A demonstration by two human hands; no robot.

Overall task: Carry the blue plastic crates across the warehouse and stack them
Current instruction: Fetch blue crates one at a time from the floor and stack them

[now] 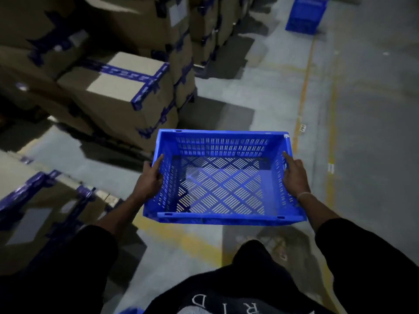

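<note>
— Dark clothing with pale lettering [226, 300] is seen nearest, at 6 o'clock, and just above it a blue crate [223, 177] is held out over the floor [362, 132]. How is it gripped?

— It is clamped at both short ends. The left hand [149, 180] is curled round the rim at 9 o'clock of the crate, the right hand [293, 175] at 3 o'clock, each with a forefinger laid along the top edge. The hands are kept well apart, with the crate between them.

— Where is it likely to be taken?

— More blue crates [306, 13] are seen at 1 o'clock, well ahead on the floor; that is judged to be the stacking place. The crate is best kept level and clear of the cardboard boxes [127, 87] at 10 o'clock, and its rim lined up squarely before it is lowered.

— What is it made of?

— Hard, glossy plastic is suggested: a rectangular tub with slotted walls and a base pierced in a diamond lattice, empty and probably light. The boxes are matte cardboard sealed with blue tape; the floor is dull concrete marked with worn yellow lines [303, 94].
</note>
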